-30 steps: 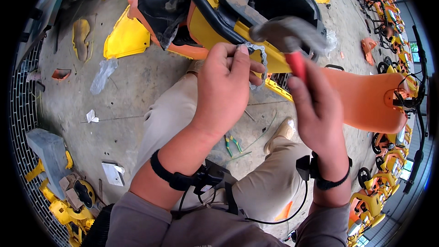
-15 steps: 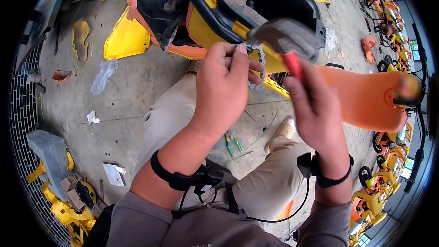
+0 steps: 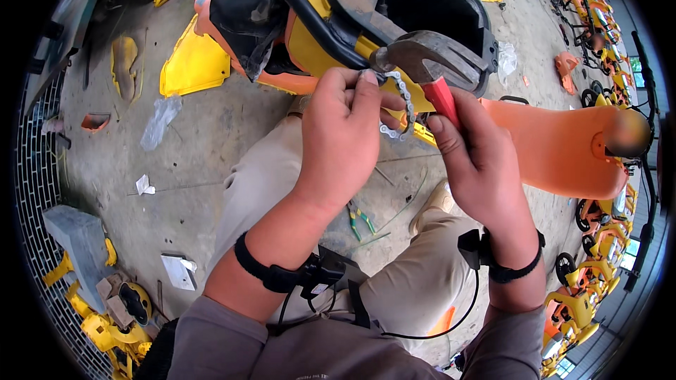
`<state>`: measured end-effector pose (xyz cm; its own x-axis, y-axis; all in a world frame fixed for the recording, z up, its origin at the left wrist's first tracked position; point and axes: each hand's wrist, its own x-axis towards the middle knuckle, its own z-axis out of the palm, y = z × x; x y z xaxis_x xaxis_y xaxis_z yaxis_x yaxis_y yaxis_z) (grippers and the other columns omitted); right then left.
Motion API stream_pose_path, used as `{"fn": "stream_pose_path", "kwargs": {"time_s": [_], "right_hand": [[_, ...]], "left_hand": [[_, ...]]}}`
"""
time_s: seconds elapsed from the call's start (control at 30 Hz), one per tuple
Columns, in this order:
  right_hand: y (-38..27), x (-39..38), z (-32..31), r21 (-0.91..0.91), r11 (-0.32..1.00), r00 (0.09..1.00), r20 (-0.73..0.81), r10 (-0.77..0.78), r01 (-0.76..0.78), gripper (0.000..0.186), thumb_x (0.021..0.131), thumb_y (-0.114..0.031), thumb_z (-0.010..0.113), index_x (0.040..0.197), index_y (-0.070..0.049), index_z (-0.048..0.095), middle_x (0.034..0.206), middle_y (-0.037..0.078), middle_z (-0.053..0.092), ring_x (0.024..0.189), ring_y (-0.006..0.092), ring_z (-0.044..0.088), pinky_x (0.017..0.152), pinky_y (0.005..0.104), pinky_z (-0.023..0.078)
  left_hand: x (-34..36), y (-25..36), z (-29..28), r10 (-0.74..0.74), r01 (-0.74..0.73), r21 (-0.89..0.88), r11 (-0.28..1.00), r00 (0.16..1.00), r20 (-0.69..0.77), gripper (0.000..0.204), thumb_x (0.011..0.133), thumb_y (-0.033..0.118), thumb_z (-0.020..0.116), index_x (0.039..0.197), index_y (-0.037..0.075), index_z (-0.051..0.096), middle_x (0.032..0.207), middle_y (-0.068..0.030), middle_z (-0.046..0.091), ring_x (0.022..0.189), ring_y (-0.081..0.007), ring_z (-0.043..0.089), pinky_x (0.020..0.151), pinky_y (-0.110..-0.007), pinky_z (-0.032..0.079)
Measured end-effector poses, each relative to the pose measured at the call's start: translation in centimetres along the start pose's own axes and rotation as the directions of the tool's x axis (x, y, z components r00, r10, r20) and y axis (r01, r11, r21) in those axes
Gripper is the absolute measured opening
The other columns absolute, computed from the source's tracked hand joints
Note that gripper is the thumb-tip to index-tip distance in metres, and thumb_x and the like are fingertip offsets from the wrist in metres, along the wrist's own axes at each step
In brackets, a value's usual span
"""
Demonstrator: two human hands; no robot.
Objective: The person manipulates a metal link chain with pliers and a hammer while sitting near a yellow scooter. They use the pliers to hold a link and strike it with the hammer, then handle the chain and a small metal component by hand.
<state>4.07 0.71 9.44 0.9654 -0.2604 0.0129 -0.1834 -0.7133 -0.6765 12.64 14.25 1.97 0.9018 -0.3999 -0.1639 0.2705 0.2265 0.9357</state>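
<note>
My left hand is closed, pinching one end of a metal roller chain against the black tube of a yellow and orange vehicle body. The chain's free part curls down in a loop to the right of my fingers. In my right hand is a claw hammer, gripped by its red handle close to the head. The hammer's face sits just right of my left fingertips, by the chain's upper end; whether it touches cannot be made out.
Green-handled pliers lie on the concrete floor between my legs. An orange panel extends to the right. Yellow body panels lie at the left, with a grey block lower down. Several yellow and orange vehicles line the right side.
The hammer, blurred by motion before, now shows sharply, a little lower and left, nearly still. My left hand keeps its pinch on the chain, whose loop hangs slightly differently.
</note>
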Motion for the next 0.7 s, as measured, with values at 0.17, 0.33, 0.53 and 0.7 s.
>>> {"fn": "stream_pose_path", "kwargs": {"time_s": [0.17, 0.33, 0.53, 0.7], "right_hand": [[-0.2, 0.1, -0.3, 0.059, 0.996, 0.995, -0.081, -0.060, 0.065, 0.029, 0.098, -0.012, 0.062, 0.126, -0.003, 0.059, 0.086, 0.018, 0.067, 0.075, 0.0279, 0.067, 0.070, 0.0334, 0.052], [-0.1, 0.3, -0.7, 0.056, 0.998, 0.997, -0.070, -0.030, 0.034, 0.029, 0.099, -0.012, 0.062, 0.126, -0.002, 0.058, 0.085, 0.013, 0.066, 0.075, 0.0200, 0.065, 0.071, 0.0307, 0.051], [0.4, 0.4, -0.1, 0.053, 0.999, 0.999, -0.047, 0.004, -0.001, 0.028, 0.098, -0.013, 0.063, 0.124, -0.003, 0.059, 0.084, 0.017, 0.065, 0.075, 0.0273, 0.066, 0.070, 0.0338, 0.052], [0.8, 0.3, 0.1, 0.013, 1.000, 1.000, -0.024, -0.009, 0.010, 0.028, 0.098, -0.015, 0.063, 0.123, -0.004, 0.059, 0.083, 0.019, 0.065, 0.074, 0.0320, 0.066, 0.068, 0.0354, 0.051]], "left_hand": [[0.0, 0.0, -0.1, 0.008, -0.008, -0.014, 1.000, 1.000, -0.004, 0.025, 0.107, 0.023, 0.048, 0.105, -0.001, 0.054, 0.088, -0.0125, 0.072, 0.075, -0.0146, 0.067, 0.074, -0.027, 0.052], [0.2, 0.0, -0.2, -0.006, 0.007, -0.041, 0.999, 1.000, 0.016, 0.025, 0.107, 0.023, 0.049, 0.105, -0.002, 0.054, 0.088, -0.0132, 0.072, 0.074, -0.0147, 0.067, 0.073, -0.027, 0.052], [0.3, 0.1, -0.2, -0.027, 0.027, -0.020, 0.999, 1.000, 0.016, 0.025, 0.107, 0.022, 0.048, 0.105, -0.002, 0.055, 0.089, -0.0138, 0.072, 0.074, -0.0150, 0.067, 0.074, -0.027, 0.052], [0.1, 0.1, -0.4, -0.022, 0.023, -0.050, 0.998, 0.999, 0.027, 0.026, 0.108, 0.023, 0.047, 0.107, -0.001, 0.055, 0.090, -0.0143, 0.072, 0.076, -0.0153, 0.067, 0.074, -0.028, 0.053]]}}
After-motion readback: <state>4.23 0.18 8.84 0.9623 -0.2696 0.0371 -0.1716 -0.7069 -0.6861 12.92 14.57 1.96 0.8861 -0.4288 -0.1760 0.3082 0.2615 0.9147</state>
